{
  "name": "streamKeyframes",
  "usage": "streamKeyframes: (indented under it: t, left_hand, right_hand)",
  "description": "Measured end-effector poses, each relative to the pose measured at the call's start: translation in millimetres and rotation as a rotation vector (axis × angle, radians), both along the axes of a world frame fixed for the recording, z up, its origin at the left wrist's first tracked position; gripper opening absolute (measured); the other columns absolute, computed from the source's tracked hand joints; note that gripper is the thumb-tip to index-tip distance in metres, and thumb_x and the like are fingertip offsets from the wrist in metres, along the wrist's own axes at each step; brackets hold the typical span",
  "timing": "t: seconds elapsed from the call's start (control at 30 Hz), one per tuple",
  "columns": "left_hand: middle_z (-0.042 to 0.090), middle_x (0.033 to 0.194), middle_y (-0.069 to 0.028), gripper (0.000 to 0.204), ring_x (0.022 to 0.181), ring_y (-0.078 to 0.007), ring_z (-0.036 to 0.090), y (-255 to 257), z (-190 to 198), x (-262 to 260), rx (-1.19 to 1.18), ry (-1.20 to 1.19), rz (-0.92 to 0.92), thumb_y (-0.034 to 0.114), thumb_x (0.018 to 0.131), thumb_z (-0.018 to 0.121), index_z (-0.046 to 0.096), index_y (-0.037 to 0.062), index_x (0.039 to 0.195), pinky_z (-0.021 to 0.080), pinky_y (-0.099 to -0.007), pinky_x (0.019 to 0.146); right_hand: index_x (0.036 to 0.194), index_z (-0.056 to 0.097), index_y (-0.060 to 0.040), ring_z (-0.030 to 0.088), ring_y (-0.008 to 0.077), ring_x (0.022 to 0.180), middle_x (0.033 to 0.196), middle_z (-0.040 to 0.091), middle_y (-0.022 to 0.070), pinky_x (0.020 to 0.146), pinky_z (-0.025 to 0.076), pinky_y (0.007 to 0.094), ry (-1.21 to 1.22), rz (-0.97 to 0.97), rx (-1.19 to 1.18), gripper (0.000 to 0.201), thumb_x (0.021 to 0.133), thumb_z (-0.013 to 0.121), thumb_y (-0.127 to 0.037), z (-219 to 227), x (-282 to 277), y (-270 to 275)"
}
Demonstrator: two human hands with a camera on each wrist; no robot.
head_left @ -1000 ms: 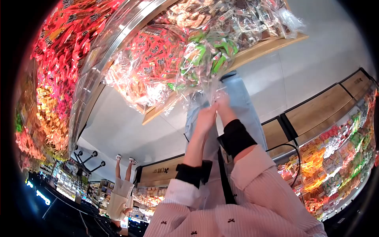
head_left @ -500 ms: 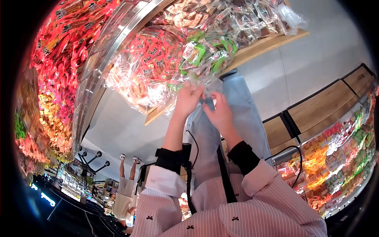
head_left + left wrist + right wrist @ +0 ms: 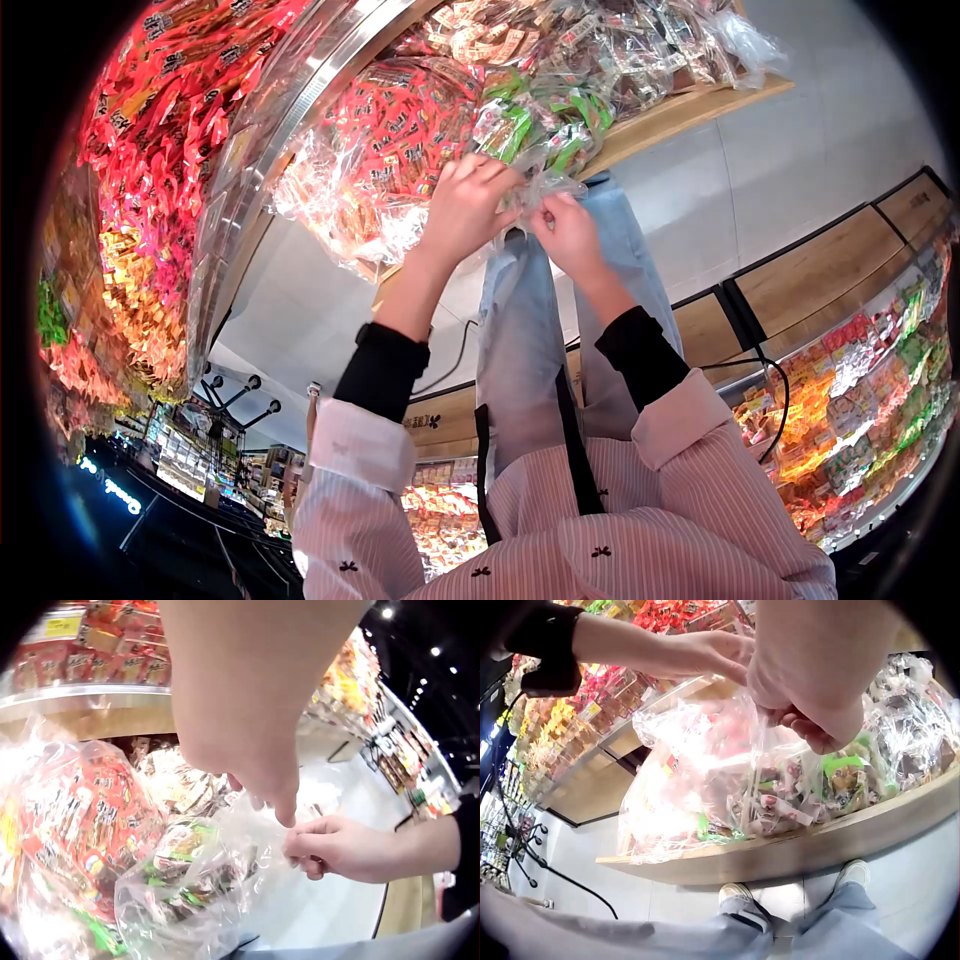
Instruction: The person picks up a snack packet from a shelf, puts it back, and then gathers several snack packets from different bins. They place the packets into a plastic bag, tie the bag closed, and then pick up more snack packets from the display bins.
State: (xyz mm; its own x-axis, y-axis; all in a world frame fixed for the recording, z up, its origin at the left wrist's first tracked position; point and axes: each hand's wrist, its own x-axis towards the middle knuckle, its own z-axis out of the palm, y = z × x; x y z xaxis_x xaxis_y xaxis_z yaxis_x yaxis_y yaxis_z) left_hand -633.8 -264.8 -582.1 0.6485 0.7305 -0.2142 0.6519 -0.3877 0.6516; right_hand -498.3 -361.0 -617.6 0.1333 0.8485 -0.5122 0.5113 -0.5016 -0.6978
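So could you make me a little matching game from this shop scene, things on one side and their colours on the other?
Things:
1. sleeve cuffs
2. trousers
3. shirt
4. snack packets nearest the hands

Colours:
a. pink with fine stripes
b. green and white
c. black
d. pale blue

Pairs: 1-c, 2-d, 3-a, 4-b

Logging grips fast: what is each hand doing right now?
Left hand: fingers curled, gripping the clear plastic bag of green-wrapped snacks.
Right hand: pinching the same bag's edge.
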Motion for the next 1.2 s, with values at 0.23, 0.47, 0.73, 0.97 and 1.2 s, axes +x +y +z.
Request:
streamKeyframes:
  t: [0.23, 0.47, 0.73, 0.97, 1.2]
  left_hand:
    - [0.055, 0.065, 0.0039, 0.014, 0.074, -0.0131, 0.05, 11, -21, 13, 0.198, 0.118, -0.453, 0.029, 0.067, 0.056, 0.06, 0.0159, 0.064, 0.036, -0.0262, 0.07]
    - [0.056, 0.067, -0.0038, 0.014, 0.078, -0.0186, 0.051, 38, -14, 24, -0.059, 0.152, -0.702, 0.02, 0.075, 0.05, 0.06, 0.0125, 0.068, 0.036, -0.0311, 0.076]
    - [0.056, 0.072, -0.01, 0.017, 0.081, -0.0248, 0.052, 41, -25, -1, -0.244, 0.348, -0.458, 0.026, 0.07, 0.055, 0.062, 0.0127, 0.078, 0.038, -0.0369, 0.076]
    - [0.054, 0.09, -0.004, 0.026, 0.086, -0.0223, 0.05, 9, -12, -2, 0.008, -0.038, -0.109, 0.023, 0.064, 0.06, 0.054, 0.0112, 0.087, 0.039, -0.0338, 0.073]
    - [0.051, 0.083, -0.0015, 0.011, 0.084, -0.0162, 0.047, -24, 4, 12, 0.13, -0.086, -0.56, 0.017, 0.066, 0.053, 0.049, 0.0112, 0.074, 0.036, -0.0282, 0.07]
  right_hand:
    - [0.068, 0.051, -0.0016, 0.052, 0.0311, 0.064, 0.067, 0.051, 0.0129, 0.056, 0.042, 0.0371, -0.099, 0.099, 0.052, 0.017, 0.076, 0.05, -0.017, -3, -7, -7]
    - [0.07, 0.055, -0.0036, 0.051, 0.0323, 0.065, 0.071, 0.05, 0.0125, 0.055, 0.04, 0.0393, 0.01, 0.053, -0.043, 0.02, 0.08, 0.048, -0.019, 22, -3, -42]
    - [0.068, 0.054, -0.0021, 0.05, 0.0331, 0.06, 0.067, 0.05, 0.0122, 0.053, 0.04, 0.0392, -0.01, 0.016, -0.171, 0.02, 0.079, 0.049, -0.018, 43, -17, -66]
    - [0.064, 0.053, -0.0008, 0.051, 0.0326, 0.06, 0.065, 0.051, 0.0146, 0.052, 0.04, 0.0399, 0.031, -0.05, -0.202, 0.023, 0.077, 0.049, -0.02, 23, -4, -76]
    - [0.062, 0.052, -0.0034, 0.052, 0.0314, 0.059, 0.069, 0.052, 0.0112, 0.051, 0.041, 0.0384, -0.119, 0.162, -0.148, 0.024, 0.077, 0.05, -0.022, 41, -10, -60]
